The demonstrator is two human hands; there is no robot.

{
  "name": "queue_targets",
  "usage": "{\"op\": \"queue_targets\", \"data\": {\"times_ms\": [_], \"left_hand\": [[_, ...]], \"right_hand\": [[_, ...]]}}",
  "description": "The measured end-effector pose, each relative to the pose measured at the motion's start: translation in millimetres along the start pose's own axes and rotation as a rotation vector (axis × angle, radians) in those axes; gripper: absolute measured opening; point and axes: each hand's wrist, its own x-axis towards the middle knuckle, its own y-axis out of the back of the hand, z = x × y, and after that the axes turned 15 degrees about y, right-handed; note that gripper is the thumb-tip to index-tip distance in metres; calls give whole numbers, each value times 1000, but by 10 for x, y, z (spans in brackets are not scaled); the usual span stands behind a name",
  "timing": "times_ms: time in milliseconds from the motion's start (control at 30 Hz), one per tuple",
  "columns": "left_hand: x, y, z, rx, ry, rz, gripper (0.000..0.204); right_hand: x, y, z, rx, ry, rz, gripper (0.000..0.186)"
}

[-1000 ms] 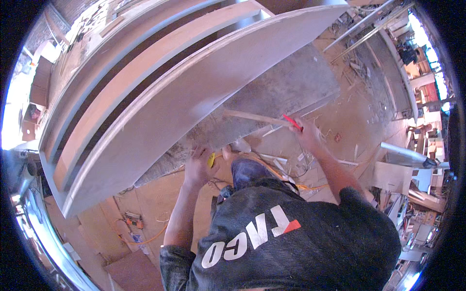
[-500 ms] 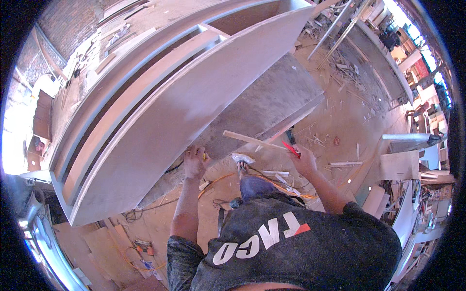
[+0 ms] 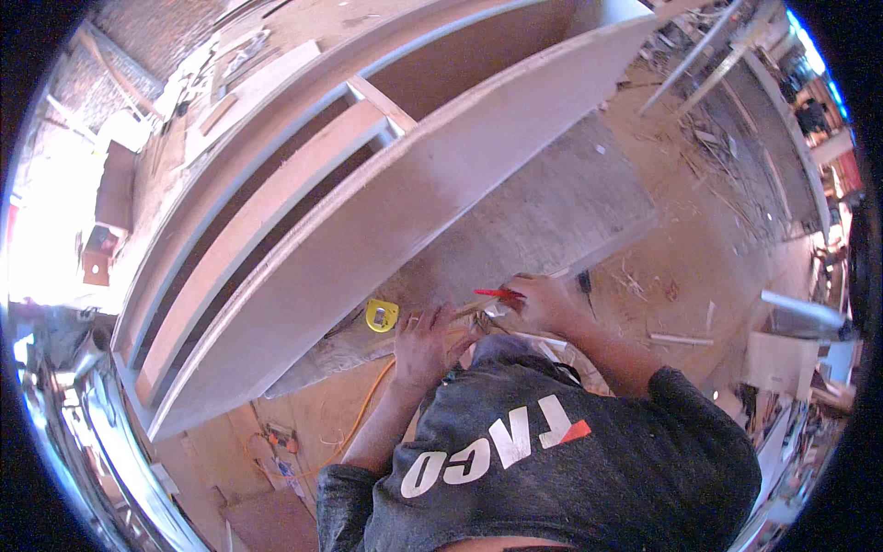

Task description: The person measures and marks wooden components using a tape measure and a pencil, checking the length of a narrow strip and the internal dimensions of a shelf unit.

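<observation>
My left hand (image 3: 423, 350) is closed round the near end of a thin wooden strip (image 3: 469, 308). The strip runs across to my right hand (image 3: 544, 305), whose fingers are closed on a slim red pen-like tool (image 3: 492, 293) and the strip's other part. Whether the red tool is a pen or a cutter cannot be told. Left of my left hand, a yellow tape measure (image 3: 382, 316) lies on the grey board (image 3: 533, 216). Beyond it stands a long curved wooden cabinet frame (image 3: 386, 175), lying with its open compartments upward.
An orange cord (image 3: 368, 405) crosses the floor at the left, near an orange power tool (image 3: 280, 437). Wood scraps (image 3: 681, 340) litter the floor at the right. Poles (image 3: 694, 55) lean at the far right, and a wooden box (image 3: 782, 363) stands there too.
My left hand has let go of the tape measure and moved right onto the wooden strip. My right hand has come left and inward with the strip and red tool. The view has shifted.
</observation>
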Motion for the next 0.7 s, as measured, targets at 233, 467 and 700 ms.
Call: {"op": "queue_targets", "data": {"times_ms": [233,467,700], "left_hand": [[-423,175,-594,104,380,-293,32],[-720,1142,-643,108,654,-363,27],[-517,1427,-576,-104,559,-343,30]], "right_hand": [[581,-11,254,132,127,176,31],[800,32,833,-170,-37,-13,27],[1111,-361,1040,-241,-95,-11,30]]}}
